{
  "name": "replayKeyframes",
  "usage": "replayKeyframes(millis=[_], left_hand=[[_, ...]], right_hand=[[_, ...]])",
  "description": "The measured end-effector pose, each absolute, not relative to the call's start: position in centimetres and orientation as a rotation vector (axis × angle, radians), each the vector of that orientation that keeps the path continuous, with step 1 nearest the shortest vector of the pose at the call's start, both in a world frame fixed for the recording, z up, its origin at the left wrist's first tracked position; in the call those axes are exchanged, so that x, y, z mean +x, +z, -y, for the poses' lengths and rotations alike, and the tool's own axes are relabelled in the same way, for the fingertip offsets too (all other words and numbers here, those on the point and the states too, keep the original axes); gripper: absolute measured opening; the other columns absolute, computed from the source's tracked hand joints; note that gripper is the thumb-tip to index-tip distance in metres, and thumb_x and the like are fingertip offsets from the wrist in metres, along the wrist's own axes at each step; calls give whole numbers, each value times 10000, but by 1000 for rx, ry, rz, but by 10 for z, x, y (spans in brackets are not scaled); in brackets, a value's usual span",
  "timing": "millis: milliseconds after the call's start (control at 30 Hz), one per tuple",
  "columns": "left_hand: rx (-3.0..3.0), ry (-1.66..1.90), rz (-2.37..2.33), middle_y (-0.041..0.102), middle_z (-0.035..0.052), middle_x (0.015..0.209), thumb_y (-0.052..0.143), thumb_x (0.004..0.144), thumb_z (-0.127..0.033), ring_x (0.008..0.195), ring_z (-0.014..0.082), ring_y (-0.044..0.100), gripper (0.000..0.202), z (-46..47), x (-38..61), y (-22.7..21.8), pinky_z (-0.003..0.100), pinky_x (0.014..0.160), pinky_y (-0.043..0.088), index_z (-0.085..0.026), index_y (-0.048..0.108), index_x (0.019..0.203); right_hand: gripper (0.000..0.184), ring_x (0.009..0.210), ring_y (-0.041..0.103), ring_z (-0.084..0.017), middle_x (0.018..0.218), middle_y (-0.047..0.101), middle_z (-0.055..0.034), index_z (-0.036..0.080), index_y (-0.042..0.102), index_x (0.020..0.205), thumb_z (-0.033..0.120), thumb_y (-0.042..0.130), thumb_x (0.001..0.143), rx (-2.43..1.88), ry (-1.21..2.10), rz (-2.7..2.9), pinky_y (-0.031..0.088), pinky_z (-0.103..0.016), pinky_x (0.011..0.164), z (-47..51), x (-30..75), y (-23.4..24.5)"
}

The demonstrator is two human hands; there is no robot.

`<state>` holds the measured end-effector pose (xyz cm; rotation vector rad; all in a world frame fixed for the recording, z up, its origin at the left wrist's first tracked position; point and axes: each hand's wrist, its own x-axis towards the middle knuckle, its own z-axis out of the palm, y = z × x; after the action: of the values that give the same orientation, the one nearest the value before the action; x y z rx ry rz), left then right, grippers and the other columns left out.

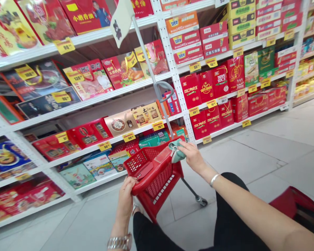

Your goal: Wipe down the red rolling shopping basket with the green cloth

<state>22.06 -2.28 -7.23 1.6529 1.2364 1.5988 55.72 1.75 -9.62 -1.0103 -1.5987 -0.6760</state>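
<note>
A small red plastic shopping cart (159,181) stands in front of me, its handle bar toward me. My left hand (126,193) is closed around the left end of that bar. In my right hand (195,157) is a crumpled light green cloth (176,150), pressed onto the right end of the bar. A thin grey pole (149,66) rises from the cart, with a pale flag (121,22) at its top and a grey loop partway up. One caster wheel (201,200) shows at the lower right of the cart.
White shelves (170,52) of boxed goods with yellow price tags run along the far side. My dark-clothed legs (231,209) are on either side of the cart. A red and black object (290,205) is at the lower right. The floor (251,150) is grey tile.
</note>
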Motion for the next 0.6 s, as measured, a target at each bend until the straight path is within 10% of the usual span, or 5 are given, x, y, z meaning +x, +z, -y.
replayKeyframes(millis=[600], left_hand=[[1371, 1565, -1243, 589, -6, 622, 832, 492, -458, 623, 143, 508, 339, -10, 192, -44, 289, 627, 468, -194, 624, 537]], right_hand=[[156, 1276, 660, -219, 1254, 765, -92, 199, 743, 1114, 207, 641, 996, -548, -747, 1807, 532, -398, 1093, 20, 428, -68]])
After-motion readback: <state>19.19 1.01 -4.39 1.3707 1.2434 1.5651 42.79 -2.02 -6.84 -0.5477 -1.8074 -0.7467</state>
